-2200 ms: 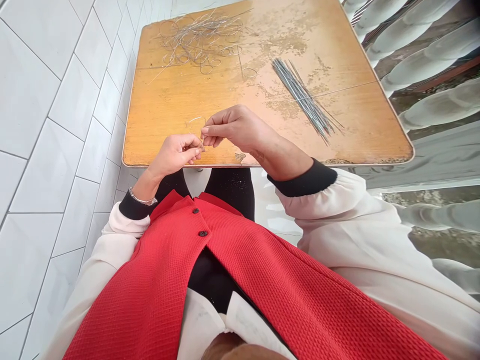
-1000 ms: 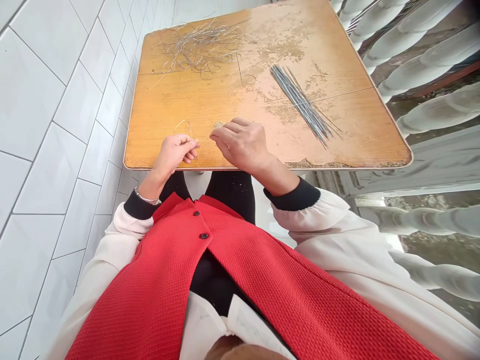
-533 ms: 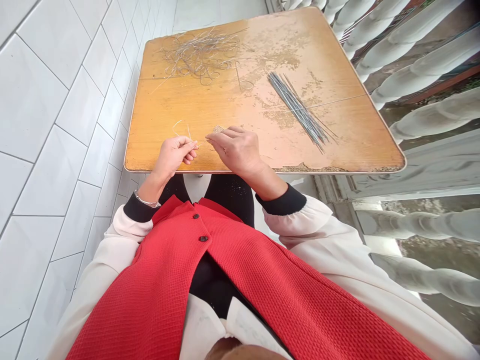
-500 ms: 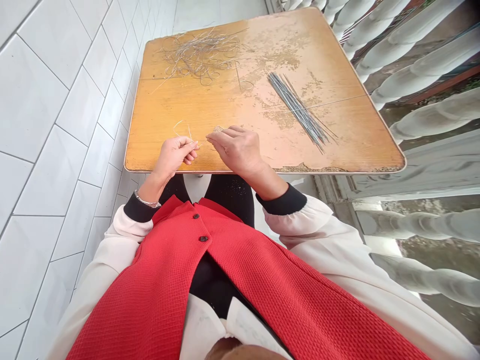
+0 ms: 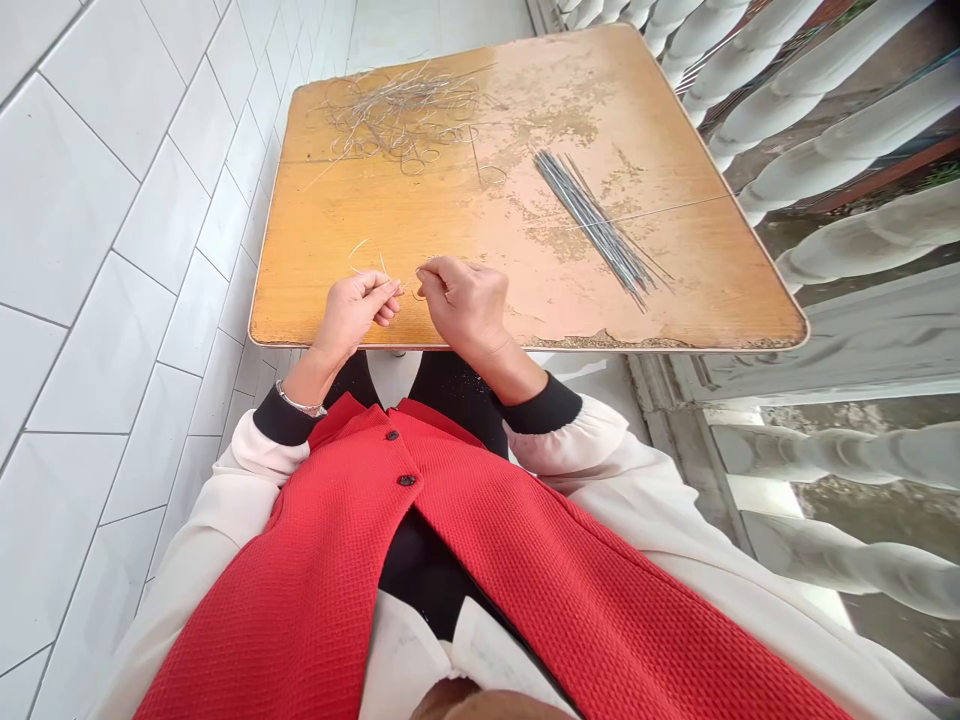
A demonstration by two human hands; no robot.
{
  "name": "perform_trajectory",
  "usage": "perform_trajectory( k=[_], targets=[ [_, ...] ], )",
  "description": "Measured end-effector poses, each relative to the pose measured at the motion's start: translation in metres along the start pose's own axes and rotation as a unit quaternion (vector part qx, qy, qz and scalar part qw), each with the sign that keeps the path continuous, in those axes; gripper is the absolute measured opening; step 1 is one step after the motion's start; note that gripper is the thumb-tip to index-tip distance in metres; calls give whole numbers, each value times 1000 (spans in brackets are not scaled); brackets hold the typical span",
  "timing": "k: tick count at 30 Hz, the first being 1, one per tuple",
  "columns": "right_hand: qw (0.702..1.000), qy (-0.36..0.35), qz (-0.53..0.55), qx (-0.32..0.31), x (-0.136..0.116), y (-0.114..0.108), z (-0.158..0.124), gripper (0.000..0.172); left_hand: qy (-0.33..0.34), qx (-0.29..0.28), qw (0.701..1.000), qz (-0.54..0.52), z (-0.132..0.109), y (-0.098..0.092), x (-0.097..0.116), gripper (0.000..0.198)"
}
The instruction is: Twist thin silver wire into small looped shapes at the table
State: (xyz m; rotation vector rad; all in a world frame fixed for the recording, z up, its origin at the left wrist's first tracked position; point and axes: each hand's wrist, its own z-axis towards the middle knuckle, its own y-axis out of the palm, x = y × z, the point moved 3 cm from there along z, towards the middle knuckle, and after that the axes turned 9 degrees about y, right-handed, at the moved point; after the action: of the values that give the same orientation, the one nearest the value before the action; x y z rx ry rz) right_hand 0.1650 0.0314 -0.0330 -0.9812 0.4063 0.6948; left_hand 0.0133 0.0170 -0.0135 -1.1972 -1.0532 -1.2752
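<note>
My left hand (image 5: 361, 308) pinches a thin bent wire (image 5: 382, 262) over the near edge of the table; a curved part of the wire sticks up behind the fingers. Close on its right, my right hand (image 5: 466, 300) is closed with the knuckles up, and its fingertips grip a short curved bit of the same wire in the gap between the hands. How the wire runs inside the fingers is hidden.
A tangle of looped wires (image 5: 405, 105) lies at the far left of the table (image 5: 315, 220). A bundle of straight grey wires (image 5: 596, 225) lies on the right, with one long thin wire across it. A tiled wall (image 5: 97, 260) stands left, a white balustrade (image 5: 840, 150) right.
My right hand has rolled over into a tighter curl, its forearm drawn in slightly to the left. My left hand has barely moved and keeps its pinch on the wire.
</note>
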Motion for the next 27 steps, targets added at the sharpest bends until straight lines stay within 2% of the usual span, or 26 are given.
perform_trajectory(
  k=[4, 6, 10, 13, 16, 22, 25, 27],
  targets=[
    [993, 85, 75, 34, -6, 11, -1, 21, 21, -1, 1000, 12, 6, -2, -2, 28],
    [988, 107, 110, 29, -6, 16, -2, 23, 29, -7, 999, 20, 10, -6, -2, 27],
    [968, 120, 209, -65, -3, 17, -2, 31, 33, -49, 997, 44, 17, -18, 4, 26],
    [932, 135, 304, -145, 0, 7, 1, 44, 31, -88, 992, 82, 21, -23, 13, 26],
    [904, 172, 349, -177, 0, -2, 8, 45, 33, -132, 983, 121, 25, -23, 22, 26],
    [905, 156, 353, -180, -12, 2, 20, 30, 33, -190, 970, 146, 28, -14, 29, 25],
    [906, 164, 356, -160, -13, 7, 21, 22, 28, -196, 969, 150, 27, -12, 31, 25],
    [902, 185, 364, -144, -11, 9, 22, 22, 32, -181, 971, 153, 27, -12, 31, 25]
  ],
)
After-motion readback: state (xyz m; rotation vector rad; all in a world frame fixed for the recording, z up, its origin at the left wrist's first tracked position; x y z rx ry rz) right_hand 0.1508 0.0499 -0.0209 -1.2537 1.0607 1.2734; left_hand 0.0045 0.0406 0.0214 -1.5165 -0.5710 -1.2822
